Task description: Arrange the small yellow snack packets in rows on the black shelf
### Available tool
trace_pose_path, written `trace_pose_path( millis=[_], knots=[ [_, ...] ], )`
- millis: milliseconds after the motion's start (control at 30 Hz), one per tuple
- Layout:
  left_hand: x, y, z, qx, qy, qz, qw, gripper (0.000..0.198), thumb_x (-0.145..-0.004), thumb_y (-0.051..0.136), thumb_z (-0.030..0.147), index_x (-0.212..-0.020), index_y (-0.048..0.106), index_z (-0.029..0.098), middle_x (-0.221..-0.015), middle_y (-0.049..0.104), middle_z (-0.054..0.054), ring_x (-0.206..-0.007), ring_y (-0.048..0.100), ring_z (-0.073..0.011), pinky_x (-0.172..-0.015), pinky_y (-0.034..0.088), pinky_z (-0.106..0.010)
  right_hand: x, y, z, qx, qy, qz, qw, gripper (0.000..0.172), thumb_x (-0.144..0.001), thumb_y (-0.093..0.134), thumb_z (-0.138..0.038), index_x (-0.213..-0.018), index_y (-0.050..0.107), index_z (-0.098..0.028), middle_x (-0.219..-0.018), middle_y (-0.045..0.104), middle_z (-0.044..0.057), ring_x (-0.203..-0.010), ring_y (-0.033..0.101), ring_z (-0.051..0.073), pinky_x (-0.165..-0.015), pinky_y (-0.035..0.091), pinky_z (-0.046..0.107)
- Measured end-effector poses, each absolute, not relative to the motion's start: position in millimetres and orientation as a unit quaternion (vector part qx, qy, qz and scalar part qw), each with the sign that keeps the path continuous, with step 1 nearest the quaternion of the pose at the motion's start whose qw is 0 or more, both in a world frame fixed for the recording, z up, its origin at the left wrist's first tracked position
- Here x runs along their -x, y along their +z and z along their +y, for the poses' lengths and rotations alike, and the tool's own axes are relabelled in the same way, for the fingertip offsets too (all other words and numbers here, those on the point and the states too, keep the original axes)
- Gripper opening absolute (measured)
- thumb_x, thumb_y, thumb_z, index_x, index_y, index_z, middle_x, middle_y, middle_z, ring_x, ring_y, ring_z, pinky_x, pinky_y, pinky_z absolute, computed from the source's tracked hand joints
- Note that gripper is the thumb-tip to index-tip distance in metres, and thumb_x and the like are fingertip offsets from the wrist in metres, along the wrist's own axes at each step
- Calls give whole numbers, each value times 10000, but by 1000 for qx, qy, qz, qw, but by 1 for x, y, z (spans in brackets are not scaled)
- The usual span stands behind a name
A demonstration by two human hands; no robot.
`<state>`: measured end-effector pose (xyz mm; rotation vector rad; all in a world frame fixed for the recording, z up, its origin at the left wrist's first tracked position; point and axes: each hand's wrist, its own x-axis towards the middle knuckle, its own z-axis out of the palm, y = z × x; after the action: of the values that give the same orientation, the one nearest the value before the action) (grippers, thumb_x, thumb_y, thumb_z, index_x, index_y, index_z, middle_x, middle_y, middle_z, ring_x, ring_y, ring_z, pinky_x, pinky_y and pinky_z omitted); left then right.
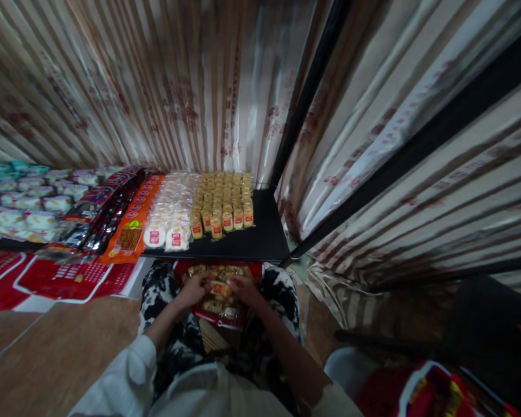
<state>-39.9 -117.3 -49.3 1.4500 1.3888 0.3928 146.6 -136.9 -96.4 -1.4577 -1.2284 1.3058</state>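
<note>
Between my two hands is a small wrapped snack with a red-orange label, gripped at its ends. My left hand pinches its left end, and my right hand closes on its right end. Under them a red bag or box rests between my knees, holding several more wrapped snacks. Just beyond, on a black shelf, stand rows of similar yellow wrapped snacks with red labels. My fingertips are small and dim in this view.
Left of the yellow rows lie white round wrapped crackers, an orange snack packet, dark packets and white cup-like packs. Pleated curtains hang behind a black pole. Red packaging lies at lower right.
</note>
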Motion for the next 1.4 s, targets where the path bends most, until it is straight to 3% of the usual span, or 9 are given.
trace_pose_path(
  millis=[233,400,700,867,1000,1167,1400],
  knots=[
    [10,-31,-117,-458,307,562,616,322,-625,649,321,-880,600,132,-749,643,-25,-656,580,-130,-625,464,-243,-162,-58,-138,551,571,-339,505,435,-545,715,-483,-861,646,-191,-779,680,42,-749,637,202,-686,507,352],
    [-10,-17,-122,-360,374,548,656,371,-599,712,368,-878,593,153,-830,648,-40,-747,610,-139,-689,494,-263,-171,-39,-131,544,511,-335,576,469,-504,753,-482,-851,643,-187,-761,683,53,-739,643,206,-700,519,375],
    [-50,-17,-114,-225,479,458,714,233,-648,695,202,-818,541,166,-789,639,-24,-767,628,-118,-789,514,-284,-159,-30,-118,525,472,-355,613,425,-622,687,-387,-995,593,-206,-883,689,59,-830,645,208,-747,528,359],
    [-72,-18,-94,-254,488,469,691,215,-674,645,190,-849,523,159,-816,632,-35,-768,628,-126,-742,516,-270,-168,-37,-103,555,440,-375,598,446,-723,576,-340,-1143,529,-198,-941,654,66,-851,629,196,-758,525,343],
    [-84,-26,-72,-345,439,554,617,252,-701,573,133,-951,541,143,-960,615,-77,-734,608,-115,-682,514,-258,-190,-34,-78,609,343,-450,555,436,-736,543,-307,-1161,550,-208,-1015,569,76,-830,604,187,-759,518,337],
    [-96,-37,-52,-499,413,581,493,319,-739,482,96,-1038,571,163,-1049,592,-78,-829,596,-126,-832,476,-292,-204,-28,-42,646,255,-510,508,455,-758,480,-240,-1211,527,-224,-1066,511,87,-852,579,189,-772,510,338],
    [-109,-29,-37,-554,444,536,456,355,-747,438,76,-1061,571,174,-1099,581,-67,-886,585,-133,-889,451,-311,-207,-40,-11,655,187,-567,463,481,-785,434,-198,-1264,470,-221,-1109,504,91,-993,534,208,-880,466,366]
  ],
)
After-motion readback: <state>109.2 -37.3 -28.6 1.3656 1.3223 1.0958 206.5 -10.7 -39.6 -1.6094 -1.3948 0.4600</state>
